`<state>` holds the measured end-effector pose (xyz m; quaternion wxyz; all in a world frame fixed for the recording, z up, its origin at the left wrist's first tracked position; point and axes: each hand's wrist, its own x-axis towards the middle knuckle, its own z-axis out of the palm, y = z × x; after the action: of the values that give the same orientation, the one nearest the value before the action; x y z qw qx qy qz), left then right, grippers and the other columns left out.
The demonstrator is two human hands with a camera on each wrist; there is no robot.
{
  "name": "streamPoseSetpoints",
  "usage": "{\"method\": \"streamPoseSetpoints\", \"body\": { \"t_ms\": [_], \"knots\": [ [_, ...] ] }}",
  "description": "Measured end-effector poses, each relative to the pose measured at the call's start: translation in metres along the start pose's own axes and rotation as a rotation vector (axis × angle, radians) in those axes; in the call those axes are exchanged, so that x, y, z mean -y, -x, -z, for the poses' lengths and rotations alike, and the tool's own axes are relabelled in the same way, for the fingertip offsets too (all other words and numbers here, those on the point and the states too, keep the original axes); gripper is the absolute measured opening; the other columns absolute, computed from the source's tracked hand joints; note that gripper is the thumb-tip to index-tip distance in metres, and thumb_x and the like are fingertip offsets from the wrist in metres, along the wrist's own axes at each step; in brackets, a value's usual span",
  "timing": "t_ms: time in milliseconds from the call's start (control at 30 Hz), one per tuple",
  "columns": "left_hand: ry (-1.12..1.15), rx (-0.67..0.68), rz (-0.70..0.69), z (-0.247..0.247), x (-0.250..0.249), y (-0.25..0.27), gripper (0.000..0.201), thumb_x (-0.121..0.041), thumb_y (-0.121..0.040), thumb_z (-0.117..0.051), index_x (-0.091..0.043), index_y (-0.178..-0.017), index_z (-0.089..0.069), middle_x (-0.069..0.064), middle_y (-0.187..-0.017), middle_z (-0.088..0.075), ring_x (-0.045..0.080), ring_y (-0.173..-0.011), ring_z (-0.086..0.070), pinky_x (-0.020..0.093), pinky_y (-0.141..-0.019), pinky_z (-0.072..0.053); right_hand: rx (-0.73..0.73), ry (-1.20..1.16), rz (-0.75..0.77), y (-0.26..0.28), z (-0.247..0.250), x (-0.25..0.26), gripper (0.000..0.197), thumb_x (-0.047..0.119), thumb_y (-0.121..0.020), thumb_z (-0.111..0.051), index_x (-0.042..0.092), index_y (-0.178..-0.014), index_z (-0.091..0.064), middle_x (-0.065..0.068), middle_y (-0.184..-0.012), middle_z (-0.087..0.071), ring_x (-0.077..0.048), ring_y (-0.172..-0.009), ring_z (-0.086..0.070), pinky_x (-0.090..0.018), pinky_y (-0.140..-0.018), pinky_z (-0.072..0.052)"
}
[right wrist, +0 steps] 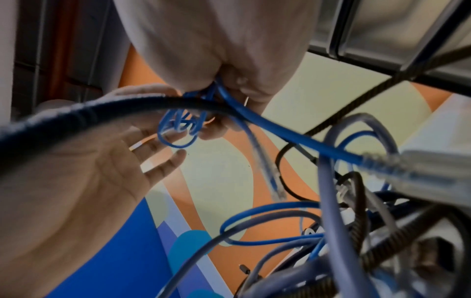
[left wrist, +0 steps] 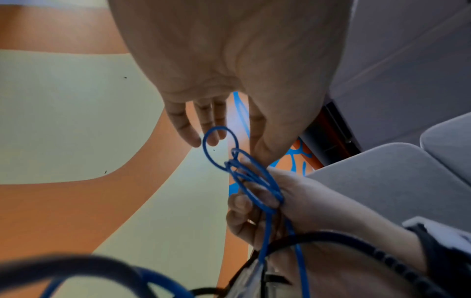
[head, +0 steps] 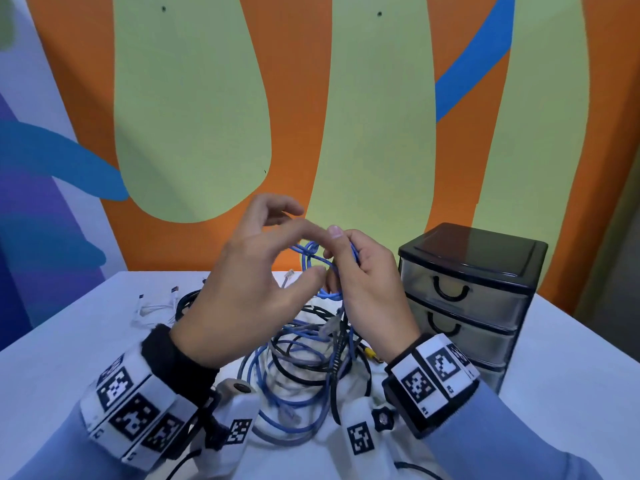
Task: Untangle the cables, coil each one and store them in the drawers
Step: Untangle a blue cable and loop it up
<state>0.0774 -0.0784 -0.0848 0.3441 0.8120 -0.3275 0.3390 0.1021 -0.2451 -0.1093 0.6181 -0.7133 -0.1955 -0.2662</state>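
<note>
Blue network cable (head: 313, 258) knot sits in the right hand's (head: 367, 289) curled fingers; left hand (head: 249, 271), spread and empty, hovers just beside.

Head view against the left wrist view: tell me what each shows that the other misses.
Only the head view shows the drawer unit, all drawers closed, the white cables and the tangled pile on the table. Only the left wrist view shows the left hand from the palm side, fingers straight. Both show the right hand gripping the blue cable.

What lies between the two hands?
In the head view, knotted loops of the blue cable lie between the left hand and the right hand, which grips them.
</note>
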Motion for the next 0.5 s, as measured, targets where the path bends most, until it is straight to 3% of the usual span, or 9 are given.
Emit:
{"method": "streamPoseSetpoints", "body": {
  "t_ms": [133, 267, 400, 500],
  "knots": [
    [-0.131, -0.028, 0.013, -0.003, 0.003, 0.002, 0.017, -0.028, -0.086, -0.072, -0.034, -0.101, -0.074, -0.007, -0.129, -0.051, 0.005, -0.119, -0.056, 0.037, -0.092, -0.05, 0.033, -0.034, -0.018, 0.002, -0.003, 0.002, 0.043, 0.04, -0.11, -0.049, 0.007, -0.084, -0.059, 0.007, -0.056, -0.047, -0.019, -0.057, -0.046, -0.036, -0.059, -0.037],
    [-0.211, -0.053, -0.001, -0.006, -0.003, 0.004, 0.017, -0.038, -0.086, -0.068, -0.032, -0.1, -0.074, -0.009, -0.124, -0.055, 0.012, -0.111, -0.061, 0.045, -0.077, -0.055, 0.05, -0.023, -0.02, 0.004, -0.003, 0.002, 0.045, 0.043, -0.11, -0.047, 0.007, -0.088, -0.06, -0.007, -0.065, -0.045, -0.021, -0.061, -0.042, -0.04, -0.059, -0.035],
    [-0.28, -0.109, -0.02, -0.012, 0.001, 0.006, 0.013, -0.03, -0.086, -0.078, -0.026, -0.099, -0.077, -0.008, -0.118, -0.059, 0.015, -0.103, -0.064, 0.046, -0.07, -0.057, 0.067, -0.044, -0.064, 0.007, -0.002, 0.006, 0.041, 0.043, -0.11, -0.046, 0.012, -0.086, -0.059, -0.005, -0.065, -0.04, -0.021, -0.062, -0.039, -0.036, -0.053, -0.041],
    [-0.31, -0.082, -0.089, -0.013, 0.006, 0.007, 0.009, -0.028, -0.091, -0.079, -0.025, -0.1, -0.081, -0.002, -0.124, -0.062, 0.02, -0.106, -0.064, 0.047, -0.068, -0.057, 0.092, -0.076, -0.107, 0.006, -0.002, 0.008, 0.044, 0.045, -0.109, -0.045, 0.009, -0.087, -0.057, -0.007, -0.067, -0.041, -0.019, -0.059, -0.04, -0.029, -0.048, -0.041]
  ]
}}
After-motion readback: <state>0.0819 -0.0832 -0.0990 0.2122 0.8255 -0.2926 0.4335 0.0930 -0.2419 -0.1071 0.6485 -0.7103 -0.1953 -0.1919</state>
